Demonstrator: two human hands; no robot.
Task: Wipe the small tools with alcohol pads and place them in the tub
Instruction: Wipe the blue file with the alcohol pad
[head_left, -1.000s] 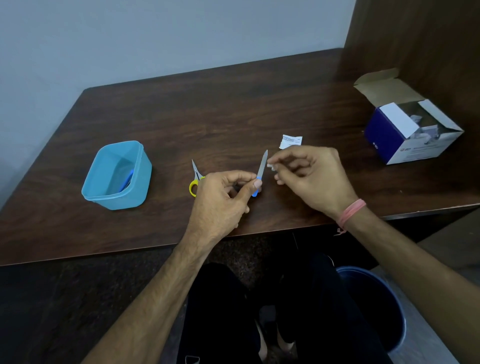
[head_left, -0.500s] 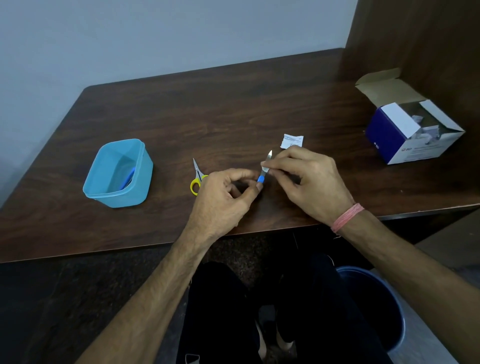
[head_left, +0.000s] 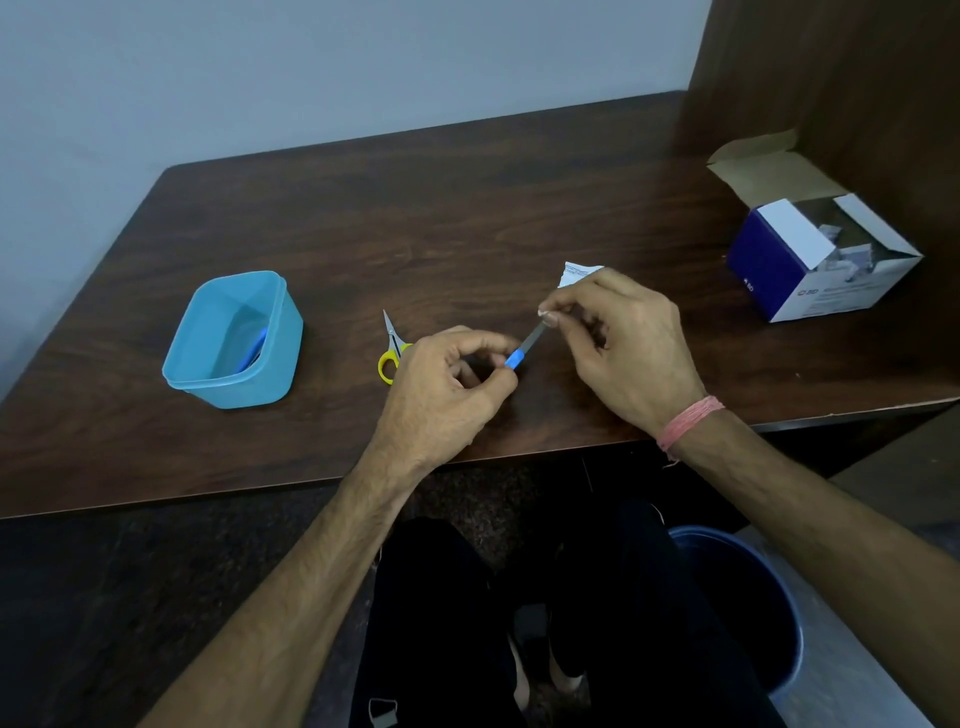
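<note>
Our left hand (head_left: 441, 395) pinches the file's (head_left: 527, 344) blue handle; our right hand (head_left: 618, 343) pinches a pad around its tip. Left of both, the tub (head_left: 275, 338) holds a blue tool (head_left: 254, 348).

A blue-handled file (head_left: 525, 345) slants between both hands, its tip in a white pad (head_left: 546, 316). Yellow scissors (head_left: 390, 349) lie beside the blue tub (head_left: 275, 338).

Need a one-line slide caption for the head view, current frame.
Left hand holds a blue-handled nail file while the right hand wipes its blade; scissors and blue tub wait on the table.
</note>
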